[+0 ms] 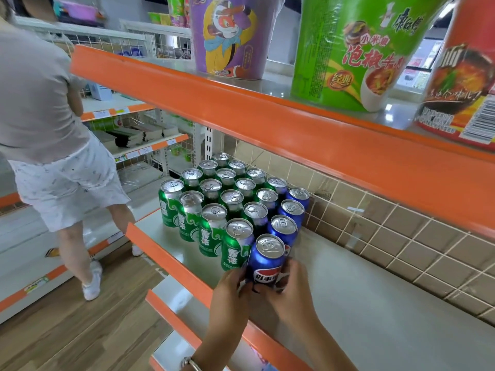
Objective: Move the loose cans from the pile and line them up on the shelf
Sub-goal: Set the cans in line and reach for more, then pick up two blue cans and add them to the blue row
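Hands, left [231,291] and right [290,293], apparently grip a blue can [266,259].

Pale shelf [348,303], orange front lip [171,261], green cans [211,232] and blue cans [283,234] upright in tight rows

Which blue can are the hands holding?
The front blue Pepsi can, nearest the camera: left hand and right hand grip its sides. The other blue cans behind it stand untouched.

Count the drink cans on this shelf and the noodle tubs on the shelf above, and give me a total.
Cans: 20, including the blue can gripped by the left hand and right hand
Noodle tubs: 3
Total: 23
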A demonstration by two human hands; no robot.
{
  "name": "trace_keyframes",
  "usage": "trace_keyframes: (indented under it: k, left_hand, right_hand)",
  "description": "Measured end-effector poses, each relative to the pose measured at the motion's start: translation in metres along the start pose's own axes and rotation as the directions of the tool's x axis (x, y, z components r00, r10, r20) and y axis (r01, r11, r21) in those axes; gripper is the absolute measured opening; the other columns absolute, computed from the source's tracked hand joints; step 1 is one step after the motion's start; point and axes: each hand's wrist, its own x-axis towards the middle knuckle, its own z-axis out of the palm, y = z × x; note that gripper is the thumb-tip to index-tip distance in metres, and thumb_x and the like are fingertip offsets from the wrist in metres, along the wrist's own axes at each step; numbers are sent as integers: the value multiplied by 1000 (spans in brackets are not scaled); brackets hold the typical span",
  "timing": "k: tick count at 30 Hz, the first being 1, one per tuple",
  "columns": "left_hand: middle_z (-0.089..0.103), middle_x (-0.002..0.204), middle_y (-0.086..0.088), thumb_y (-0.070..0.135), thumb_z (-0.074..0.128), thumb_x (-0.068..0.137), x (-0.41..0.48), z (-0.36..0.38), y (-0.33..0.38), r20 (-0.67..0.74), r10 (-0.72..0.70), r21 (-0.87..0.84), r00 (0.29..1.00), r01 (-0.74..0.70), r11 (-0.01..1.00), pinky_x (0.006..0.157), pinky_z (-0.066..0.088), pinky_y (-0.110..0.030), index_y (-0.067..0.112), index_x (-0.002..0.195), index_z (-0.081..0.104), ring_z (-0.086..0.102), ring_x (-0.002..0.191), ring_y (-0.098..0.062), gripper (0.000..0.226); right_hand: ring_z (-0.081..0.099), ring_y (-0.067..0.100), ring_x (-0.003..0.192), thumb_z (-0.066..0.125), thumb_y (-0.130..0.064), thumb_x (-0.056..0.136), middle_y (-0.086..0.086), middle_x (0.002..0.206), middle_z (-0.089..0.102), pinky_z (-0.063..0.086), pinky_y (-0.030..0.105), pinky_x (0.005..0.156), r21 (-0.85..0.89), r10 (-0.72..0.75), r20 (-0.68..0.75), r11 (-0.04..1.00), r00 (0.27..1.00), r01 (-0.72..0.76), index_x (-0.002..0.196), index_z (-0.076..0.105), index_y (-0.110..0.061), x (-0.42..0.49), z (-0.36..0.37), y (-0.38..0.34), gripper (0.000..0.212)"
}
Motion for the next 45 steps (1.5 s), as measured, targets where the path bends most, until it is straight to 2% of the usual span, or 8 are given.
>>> trace_keyframes:
  k: [8,16,19,26,34,39,42,45]
  left_hand:
    - [47,123,0,4,53,81,-8,1,5,65,-25,-62,998,29,998,100,36,-21,10,129,52,48,118,-17,48]
    - [33,112,10,14,69,79,0,-19,-6,9,-46,-213,999,47,976,102,37,-30,15,126,43,42,112,-12,54]
    - [28,130,1,42,62,76,19,-40,-12,-42,-127,-261,991,112,959,111,30,-39,15,140,31,33,128,-18,76]
    - [5,157,9,34,47,96,47,-63,-18,22,-174,-362,985,170,917,119,11,-37,23,152,5,6,145,-8,71]
    - [13,158,12,66,49,75,53,-49,-25,128,-144,-386,981,183,904,119,17,-44,34,150,6,13,145,-7,93]
    - [25,144,-4,48,51,80,20,-37,-4,9,-176,-338,984,168,926,114,24,-46,18,145,28,27,136,-23,75]
    - [38,117,-4,51,48,63,-10,-19,7,61,-14,-267,998,30,963,103,37,-43,15,127,46,44,113,-24,73]
    - [45,116,-6,51,48,63,-30,5,16,235,134,-192,963,-89,977,97,41,-40,18,117,52,46,108,-21,63]
  right_hand:
    - [55,17,106,89,-25,56,-3,113,50,48,27,85,30,82,-86,996,993,-80,125,47,-18,0,19,0,82]
    - [29,15,135,94,-32,46,-7,143,27,30,39,112,96,109,-159,991,981,-95,146,15,-28,0,24,-10,128]
    - [45,25,131,98,-37,36,2,144,42,40,55,104,210,80,-143,976,986,-49,143,22,-33,11,30,0,131]
    - [58,22,118,91,-16,43,5,132,56,49,50,98,330,52,-159,944,986,4,141,27,-19,16,37,-10,118]
    - [56,24,121,91,-12,46,4,134,55,47,53,98,342,33,-147,939,989,20,142,24,-23,13,37,-17,117]
    - [54,27,122,97,-31,36,9,132,54,45,55,99,271,61,-125,962,990,-25,137,31,-13,16,34,-11,122]
    - [41,26,132,83,-70,37,0,143,39,35,50,109,112,71,-77,992,995,-62,141,28,-30,7,22,-18,124]
    - [17,17,144,84,-46,54,-7,155,14,21,42,118,140,211,-36,969,977,-204,146,15,-34,-17,-6,-20,117]
